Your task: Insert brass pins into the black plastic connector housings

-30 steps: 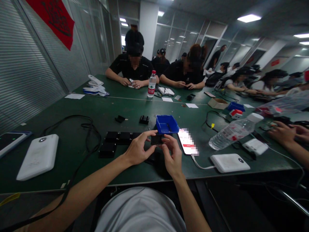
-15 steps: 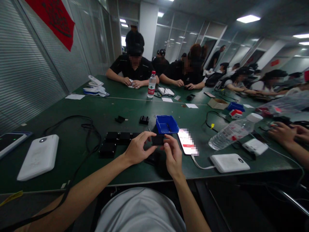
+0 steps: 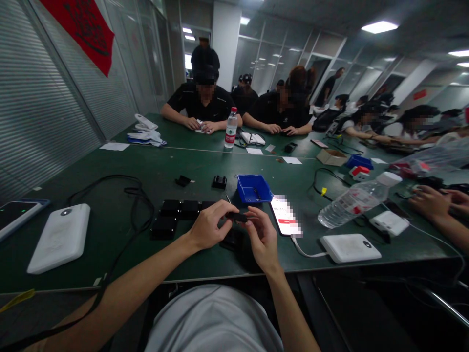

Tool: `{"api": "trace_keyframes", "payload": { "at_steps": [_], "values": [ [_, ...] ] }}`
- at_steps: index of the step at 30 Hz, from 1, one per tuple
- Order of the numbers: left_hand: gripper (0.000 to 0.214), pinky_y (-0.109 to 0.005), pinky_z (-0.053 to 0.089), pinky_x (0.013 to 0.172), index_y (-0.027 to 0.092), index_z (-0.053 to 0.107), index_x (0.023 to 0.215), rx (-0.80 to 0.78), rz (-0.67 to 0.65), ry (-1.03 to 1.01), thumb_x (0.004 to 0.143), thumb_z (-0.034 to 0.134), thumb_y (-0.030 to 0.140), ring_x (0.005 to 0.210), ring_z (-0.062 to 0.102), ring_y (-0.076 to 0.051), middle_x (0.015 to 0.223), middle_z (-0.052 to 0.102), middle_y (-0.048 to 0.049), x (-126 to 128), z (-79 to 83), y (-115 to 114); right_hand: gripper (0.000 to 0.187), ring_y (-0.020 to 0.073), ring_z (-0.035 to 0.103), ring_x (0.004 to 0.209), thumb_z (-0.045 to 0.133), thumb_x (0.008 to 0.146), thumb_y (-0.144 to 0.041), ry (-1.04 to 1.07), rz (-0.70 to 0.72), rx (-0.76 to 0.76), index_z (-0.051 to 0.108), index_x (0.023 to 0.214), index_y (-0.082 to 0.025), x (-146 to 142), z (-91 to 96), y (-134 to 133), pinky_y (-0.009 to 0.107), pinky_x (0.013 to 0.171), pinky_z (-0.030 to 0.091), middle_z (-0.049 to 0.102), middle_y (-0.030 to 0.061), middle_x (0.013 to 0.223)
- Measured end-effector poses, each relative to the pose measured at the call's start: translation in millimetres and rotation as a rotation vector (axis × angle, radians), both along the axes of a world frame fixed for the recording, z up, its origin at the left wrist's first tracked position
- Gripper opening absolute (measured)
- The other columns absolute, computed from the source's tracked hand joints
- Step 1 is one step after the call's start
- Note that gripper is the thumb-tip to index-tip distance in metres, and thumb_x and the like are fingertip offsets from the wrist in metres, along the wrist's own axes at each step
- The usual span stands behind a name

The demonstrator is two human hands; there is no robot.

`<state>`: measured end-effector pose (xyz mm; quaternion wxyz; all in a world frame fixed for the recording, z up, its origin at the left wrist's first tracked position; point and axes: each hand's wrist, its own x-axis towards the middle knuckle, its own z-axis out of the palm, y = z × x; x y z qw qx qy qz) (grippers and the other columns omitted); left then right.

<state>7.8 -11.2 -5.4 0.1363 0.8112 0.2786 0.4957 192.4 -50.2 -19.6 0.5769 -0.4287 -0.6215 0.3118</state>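
Note:
A small flat black plastic piece (image 3: 240, 217) is held between my two hands above the table's front part, turned so its thin side shows. My left hand (image 3: 210, 222) pinches its left end with thumb and fingers. At the right end, the fingertips of my right hand (image 3: 263, 237) grip it. Beneath the hands lies another dark object (image 3: 230, 240), partly hidden. Left of my left hand stand several black square blocks (image 3: 170, 209) in rows. Just beyond the hands is a blue plastic tray (image 3: 254, 188) with small dark bits inside.
A lit phone (image 3: 286, 217) is cabled to a white power bank (image 3: 351, 248). A water bottle (image 3: 357, 200) leans at the right. Another power bank (image 3: 60, 238) and a black cable (image 3: 137, 190) lie left. Black parts (image 3: 219, 182) sit farther back. Co-workers sit opposite and right.
The black piece has tilted between my fingers, from its broad face to its thin edge. My fingers have shifted slightly around it; the table items stay put.

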Motion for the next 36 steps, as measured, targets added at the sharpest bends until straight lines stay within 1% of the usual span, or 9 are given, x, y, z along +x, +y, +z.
{"api": "trace_keyframes", "payload": {
  "at_steps": [3, 6, 10, 14, 17, 23, 30, 33, 36],
  "values": [
    [0.026, -0.033, 0.058, 0.086, 0.021, 0.063, 0.108, 0.033, -0.014, 0.058, 0.086, 0.056, 0.008, 0.095, 0.069, -0.02, 0.103, 0.069, -0.0057, -1, 1.8, -1, 0.021, 0.0213, 0.068, 0.098, 0.058, 0.098, -0.023, -0.015, 0.008, 0.046, 0.069, 0.116, -0.025, 1, 2.8, 0, 0.035, 0.086, 0.058, 0.069, 0.0074, 0.11],
    [0.025, -0.036, 0.058, 0.087, 0.02, 0.064, 0.107, 0.047, -0.04, 0.108, 0.084, 0.059, 0.012, 0.098, 0.068, -0.023, 0.106, 0.068, -0.0085, -2, 4.7, -4, 0.018, 0.0209, 0.067, 0.098, 0.056, 0.095, -0.016, -0.017, 0.003, 0.094, 0.072, 0.099, -0.023, 1, 5.8, 1, 0.033, 0.084, 0.056, 0.069, 0.007, 0.103],
    [0.026, -0.039, 0.058, 0.091, 0.02, 0.063, 0.107, 0.033, -0.08, 0.138, 0.081, 0.064, 0.019, 0.102, 0.067, -0.025, 0.11, 0.067, -0.0101, -3, 6.7, -5, 0.019, 0.02, 0.067, 0.097, 0.057, 0.092, -0.012, -0.005, 0.007, 0.098, 0.073, 0.092, -0.023, 5, 6.7, 2, 0.032, 0.082, 0.055, 0.068, 0.0062, 0.102],
    [0.017, -0.037, 0.057, 0.093, 0.021, 0.062, 0.099, -0.047, -0.1, 0.165, 0.083, 0.067, 0.023, 0.103, 0.068, -0.023, 0.112, 0.066, -0.0089, -2, 4.6, -5, 0.02, 0.0187, 0.067, 0.093, 0.057, 0.089, -0.009, -0.048, 0.021, 0.094, 0.073, 0.085, -0.022, 8, 5.5, 3, 0.03, 0.08, 0.053, 0.068, 0.0055, 0.098],
    [0.016, -0.034, 0.058, 0.089, 0.021, 0.061, 0.098, -0.109, -0.145, 0.213, 0.083, 0.066, 0.023, 0.098, 0.07, -0.021, 0.11, 0.067, -0.0073, -1, 4.1, -6, 0.021, 0.0184, 0.066, 0.09, 0.055, 0.086, -0.008, -0.07, 0.024, 0.089, 0.072, 0.083, -0.021, 8, 5.3, 3, 0.029, 0.078, 0.052, 0.068, 0.0052, 0.095],
    [0.019, -0.033, 0.057, 0.088, 0.022, 0.058, 0.096, -0.111, -0.201, 0.262, 0.078, 0.064, 0.02, 0.097, 0.068, -0.022, 0.107, 0.068, -0.0064, -1, 6.1, -7, 0.023, 0.0178, 0.063, 0.084, 0.051, 0.082, -0.004, -0.177, 0.03, 0.072, 0.068, 0.081, -0.02, 7, 8.6, 1, 0.03, 0.078, 0.048, 0.066, 0.0028, 0.086],
    [0.017, -0.035, 0.054, 0.088, 0.021, 0.056, 0.091, -0.115, -0.214, 0.289, 0.076, 0.064, 0.019, 0.093, 0.065, -0.023, 0.1, 0.069, -0.0059, -1, 7.5, -5, 0.018, 0.0179, 0.062, 0.081, 0.054, 0.09, -0.014, -0.234, 0.048, 0.046, 0.067, 0.08, -0.019, 7, 10.6, 0, 0.03, 0.076, 0.047, 0.066, 0.0033, 0.084],
    [0.018, -0.035, 0.054, 0.088, 0.021, 0.058, 0.092, -0.128, -0.21, 0.307, 0.076, 0.066, 0.02, 0.094, 0.065, -0.023, 0.1, 0.068, -0.0058, -2, 7.4, -6, 0.015, 0.0182, 0.063, 0.079, 0.054, 0.086, -0.012, -0.246, 0.031, 0.026, 0.068, 0.084, -0.019, 5, 9.5, 0, 0.03, 0.075, 0.048, 0.067, 0.0032, 0.084],
    [0.021, -0.034, 0.054, 0.087, 0.021, 0.059, 0.095, -0.135, -0.203, 0.326, 0.076, 0.067, 0.021, 0.093, 0.064, -0.023, 0.1, 0.067, -0.0053, -2, 6.8, -7, 0.02, 0.0185, 0.065, 0.079, 0.053, 0.081, -0.011, -0.23, 0.012, 0.001, 0.069, 0.092, -0.018, 4, 8.8, 0, 0.029, 0.074, 0.05, 0.07, 0.0031, 0.085]
  ]
}}
